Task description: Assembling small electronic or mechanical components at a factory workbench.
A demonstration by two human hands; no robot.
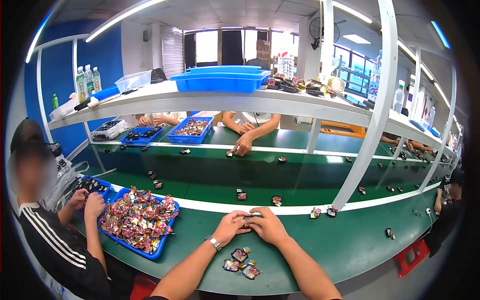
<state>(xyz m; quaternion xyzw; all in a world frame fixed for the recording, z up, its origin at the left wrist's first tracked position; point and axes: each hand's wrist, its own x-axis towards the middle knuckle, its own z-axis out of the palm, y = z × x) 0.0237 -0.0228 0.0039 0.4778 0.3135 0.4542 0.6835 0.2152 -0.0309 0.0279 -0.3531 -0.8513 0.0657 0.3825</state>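
In the middle of the near green table, my left hand (230,227) and my right hand (269,226) meet with fingers closed. Between the fingertips is a small dark part (247,221), mostly covered, so its exact kind does not show. A watch with a metal band (214,243) is on my left wrist. Close in front of me, between my forearms, lie several small electronic assemblies (241,256) with black casings and red and yellow pieces. To the left, a blue tray (156,252) is heaped with similar red, silver and yellow assemblies.
A person in a striped black sleeve (59,244) handles small parts at the left. Beyond a white rail (202,205) runs a green conveyor belt (210,187) with scattered assemblies. Another person's hand (243,145) reaches onto its far side. A white post (367,135) and shelf (300,104) stand ahead.
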